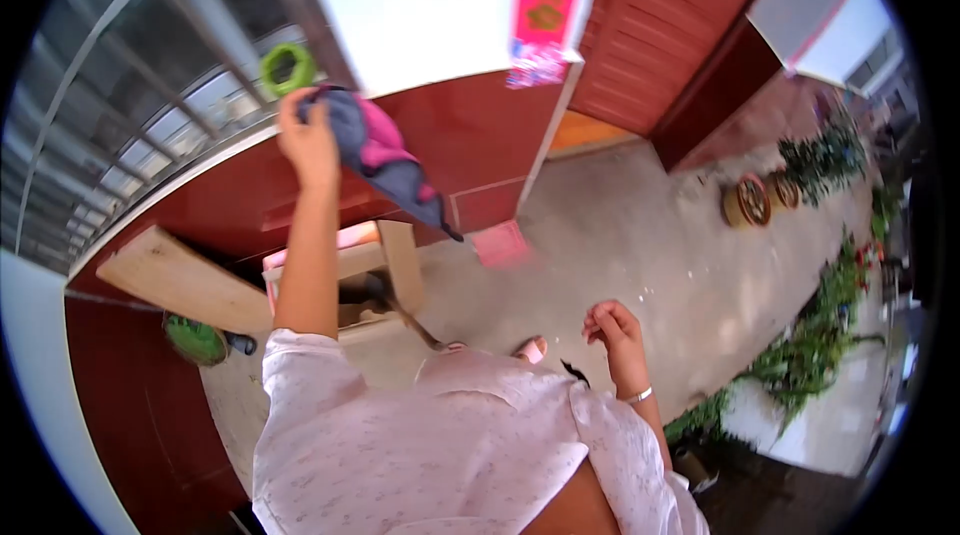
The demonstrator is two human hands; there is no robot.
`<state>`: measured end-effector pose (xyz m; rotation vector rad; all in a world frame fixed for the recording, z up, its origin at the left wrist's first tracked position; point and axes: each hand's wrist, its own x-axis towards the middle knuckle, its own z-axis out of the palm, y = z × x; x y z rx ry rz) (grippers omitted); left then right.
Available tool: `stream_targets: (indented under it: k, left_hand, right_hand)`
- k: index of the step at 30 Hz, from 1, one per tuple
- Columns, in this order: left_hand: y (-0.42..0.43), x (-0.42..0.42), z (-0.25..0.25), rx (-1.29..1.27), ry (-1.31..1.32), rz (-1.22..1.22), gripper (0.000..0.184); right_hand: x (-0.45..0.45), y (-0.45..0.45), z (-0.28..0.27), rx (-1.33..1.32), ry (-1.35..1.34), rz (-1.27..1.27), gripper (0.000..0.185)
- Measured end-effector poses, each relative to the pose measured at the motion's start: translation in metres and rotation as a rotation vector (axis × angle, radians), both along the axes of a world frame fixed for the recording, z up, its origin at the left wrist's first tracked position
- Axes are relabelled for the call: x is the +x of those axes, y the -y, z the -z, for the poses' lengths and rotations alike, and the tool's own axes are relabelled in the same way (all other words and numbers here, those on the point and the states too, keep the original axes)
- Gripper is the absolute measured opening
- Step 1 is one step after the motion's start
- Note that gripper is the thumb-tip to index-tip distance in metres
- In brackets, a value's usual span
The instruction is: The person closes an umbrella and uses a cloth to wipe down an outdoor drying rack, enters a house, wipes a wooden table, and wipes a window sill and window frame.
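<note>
Above the open cardboard box (405, 260), at the sill of the grey metal-barred window (178, 65), the left hand (308, 140) is raised with its fingers closed on the upper end of a limp grey-and-pink fabric item (362, 140). The fabric item extends from the fingers toward the box's right side, its dark narrow end hanging lowest, in front of the glossy dark-red wall panel (480, 125). A bright green ring-shaped object (270, 73) is located directly beyond the left fingertips, farther from the box than the fabric item; contact with the fingers cannot be determined.

Right of the box, the right hand (612, 323) is held well apart from the fabric item. Its fingers are curled loosely together; a silver-coloured bracelet (638, 396) encircles the wrist.

The left forearm crosses in front of the box and obscures part of it. A pale wooden board (190, 280) is positioned left of the box, its near end beside the forearm. A thin brown handle (415, 327) projects from the box opening toward the wearer. Right of the box, a flat pink sheet (500, 243) lies on the grey concrete floor (590, 235). Farther right are round brown plant pots (745, 205) and leafy green plants (825, 167).
</note>
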<state>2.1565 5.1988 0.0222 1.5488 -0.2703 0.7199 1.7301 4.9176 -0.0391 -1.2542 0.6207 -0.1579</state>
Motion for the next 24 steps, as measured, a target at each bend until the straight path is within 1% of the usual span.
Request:
stream_targets:
  k: [1,2,4,6,9,10,12,14,16,18,19,22,23,24]
  left_hand:
    - [0.015,-0.002,0.001,-0.250,-0.075,0.076,0.022]
    - [0.025,-0.003,0.007,-0.417,-0.240,0.128,0.023]
    - [0.051,-0.005,0.036,-0.512,-0.550,0.374,0.020]
    - [0.086,-0.008,0.076,-0.609,-0.589,0.317,0.018]
    - [0.140,-0.020,0.076,-0.672,-0.610,0.311,0.020]
    - [0.165,-0.020,0.079,-0.693,-0.637,0.265,0.024]
    - [0.213,-0.021,0.083,-0.651,-0.709,0.217,0.028]
    - [0.253,-0.023,0.098,-0.620,-0.732,0.272,0.033]
    - [0.286,-0.024,0.120,-0.597,-0.811,0.443,0.030]
    - [0.328,-0.042,0.113,-0.609,-0.850,0.587,0.019]
    - [0.349,-0.043,0.123,-0.624,-0.825,0.613,0.011]
    - [0.397,-0.055,0.113,-0.556,-0.936,0.754,0.018]
    - [0.410,-0.060,0.116,-0.529,-0.965,0.788,0.018]
    - [0.423,-0.060,0.120,-0.505,-0.995,0.820,0.018]
  right_hand:
    - [-0.006,0.014,0.001,0.001,-0.012,0.039,0.017]
    - [-0.008,0.026,0.000,0.008,-0.009,0.028,0.017]
    - [-0.021,0.053,-0.002,0.012,0.004,0.026,0.017]
    - [-0.032,0.078,-0.002,0.016,-0.022,0.030,0.018]
    - [-0.045,0.117,0.008,0.026,-0.012,0.113,0.017]
    - [-0.047,0.128,0.009,0.048,-0.017,0.160,0.017]
    - [-0.043,0.146,0.012,0.055,0.014,0.186,0.015]
    - [-0.034,0.164,0.018,0.079,0.025,0.138,0.014]
    - [-0.019,0.182,0.026,0.066,0.048,0.127,0.013]
    - [0.003,0.201,0.031,0.092,0.025,0.068,0.013]
    - [0.016,0.213,0.030,0.052,0.014,0.045,0.017]
    - [0.062,0.256,0.032,0.027,0.056,0.006,0.023]
    - [0.080,0.271,0.029,0.016,0.067,0.000,0.027]
    - [0.102,0.290,0.024,0.018,0.047,-0.009,0.027]
